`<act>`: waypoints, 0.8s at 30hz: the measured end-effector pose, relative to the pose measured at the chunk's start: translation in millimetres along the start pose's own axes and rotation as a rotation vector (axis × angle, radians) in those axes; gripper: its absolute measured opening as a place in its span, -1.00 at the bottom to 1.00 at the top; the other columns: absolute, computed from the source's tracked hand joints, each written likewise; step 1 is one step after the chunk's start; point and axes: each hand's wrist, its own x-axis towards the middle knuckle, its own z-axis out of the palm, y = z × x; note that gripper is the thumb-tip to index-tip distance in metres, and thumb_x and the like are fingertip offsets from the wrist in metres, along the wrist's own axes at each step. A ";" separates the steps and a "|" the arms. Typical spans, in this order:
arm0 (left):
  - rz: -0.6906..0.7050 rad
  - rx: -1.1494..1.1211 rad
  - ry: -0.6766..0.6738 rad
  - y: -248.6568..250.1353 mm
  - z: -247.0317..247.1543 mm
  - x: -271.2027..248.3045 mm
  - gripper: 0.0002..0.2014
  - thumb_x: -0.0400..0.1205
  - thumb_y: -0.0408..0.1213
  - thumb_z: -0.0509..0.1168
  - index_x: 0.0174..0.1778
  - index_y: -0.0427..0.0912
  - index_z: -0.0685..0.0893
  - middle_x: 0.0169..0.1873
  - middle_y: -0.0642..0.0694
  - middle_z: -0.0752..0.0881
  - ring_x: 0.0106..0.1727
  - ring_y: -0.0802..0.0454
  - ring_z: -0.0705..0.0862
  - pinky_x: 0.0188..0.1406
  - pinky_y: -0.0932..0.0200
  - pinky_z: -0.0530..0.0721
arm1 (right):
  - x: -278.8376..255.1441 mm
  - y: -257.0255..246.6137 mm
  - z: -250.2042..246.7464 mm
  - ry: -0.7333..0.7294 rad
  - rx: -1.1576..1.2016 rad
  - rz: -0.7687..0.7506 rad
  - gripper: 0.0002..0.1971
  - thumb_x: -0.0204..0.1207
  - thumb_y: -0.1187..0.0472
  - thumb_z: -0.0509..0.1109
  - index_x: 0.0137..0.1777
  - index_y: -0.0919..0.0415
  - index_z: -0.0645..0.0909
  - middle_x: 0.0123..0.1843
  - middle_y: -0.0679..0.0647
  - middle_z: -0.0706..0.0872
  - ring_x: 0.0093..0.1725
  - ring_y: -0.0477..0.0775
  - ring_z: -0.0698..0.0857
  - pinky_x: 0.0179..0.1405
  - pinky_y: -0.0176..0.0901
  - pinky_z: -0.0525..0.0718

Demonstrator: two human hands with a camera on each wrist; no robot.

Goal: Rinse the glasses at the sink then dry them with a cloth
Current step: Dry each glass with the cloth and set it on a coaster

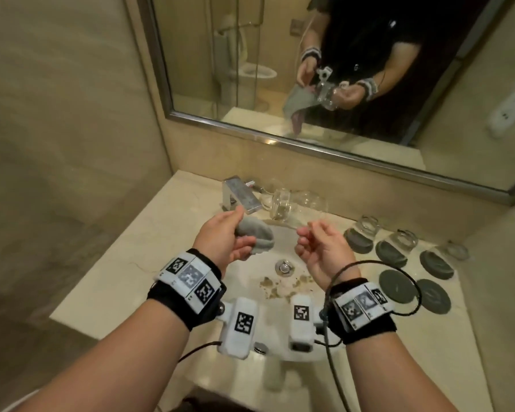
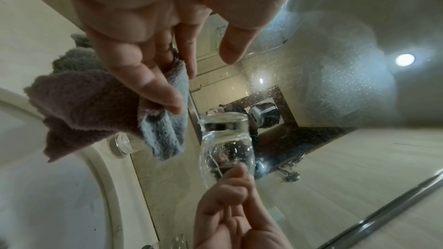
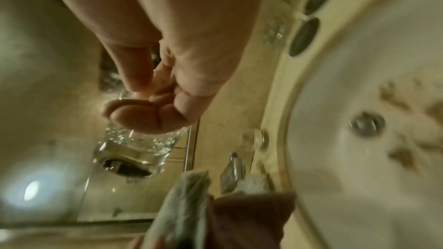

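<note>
Glass (image 1: pixel 283 207) is up over the back edge of the sink (image 1: pixel 315 288), tilted on its side, base end in the right hand (image 1: pixel 321 248), open end toward the faucet (image 1: pixel 241 197). Right fingers (image 3: pixel 134 113) curled round its lower end with the thumb pressing on top; droplets visible on the wall in the right wrist view, which is motion-blurred. In the head view the glass is clear against the pale counter (image 1: pixel 167 233), so its outline is hard to trace. Cloth (image 1: pixel 254 237), grey one side and mauve the other, is bunched in the left hand (image 1: pixel 220 242), pinched between thumb and fingers (image 2: pixel 153 86); it hangs just beside the glass, and contact between the two can't be resolved. Right of the sink: three more glasses (image 1: pixel 399 242) on dark round coasters (image 1: pixel 396 285), two coasters bare. Mirror (image 1: pixel 280 69) reflects both hands with cloth and glass. Brown stains (image 1: pixel 280 285) near the drain (image 1: pixel 284 267). Wrist cameras hide the sink's near rim.
</note>
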 end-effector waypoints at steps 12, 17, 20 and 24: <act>0.072 0.042 -0.089 9.7 15.1 -14.0 -0.61 0.69 -0.01 0.24 0.21 -0.29 0.58 -0.10 -0.34 0.70 -0.42 0.00 0.69 -0.50 0.23 0.71 | -30.1 14.8 8.4 -0.406 0.692 0.155 -0.80 0.24 0.34 0.67 -0.19 0.30 0.72 -0.40 0.13 0.60 -0.48 0.02 0.59 -0.49 -0.18 0.65; 0.089 0.059 -0.205 16.2 16.7 -31.0 -0.51 0.58 0.15 0.21 0.14 -0.23 0.60 -0.20 -0.18 0.84 -0.24 -0.16 0.82 -0.36 0.12 0.75 | -34.9 5.6 8.5 -0.255 0.289 -0.027 -0.87 0.45 0.18 0.41 -0.18 0.24 0.58 -0.42 0.13 0.60 -0.52 -0.02 0.55 -0.52 -0.25 0.59; 0.083 0.072 -0.298 16.4 16.6 -35.5 -0.34 0.43 0.22 0.28 0.23 -0.28 0.62 -0.08 -0.27 0.83 -0.20 -0.21 0.82 -0.31 0.09 0.78 | -36.7 4.7 6.4 -0.249 0.039 -0.091 -0.92 0.51 0.26 0.28 -0.15 0.27 0.52 -0.44 0.16 0.63 -0.55 0.02 0.58 -0.55 -0.23 0.57; 0.087 -0.008 -0.328 10.7 13.5 -34.1 -0.35 0.45 0.06 0.44 0.27 -0.41 0.59 -0.06 -0.39 0.78 -0.27 -0.22 0.75 -0.34 0.09 0.76 | -41.5 6.2 4.5 -0.356 -0.183 -0.129 -0.87 0.53 0.25 0.38 -0.07 0.33 0.53 -0.39 0.20 0.69 -0.51 0.07 0.63 -0.51 -0.18 0.63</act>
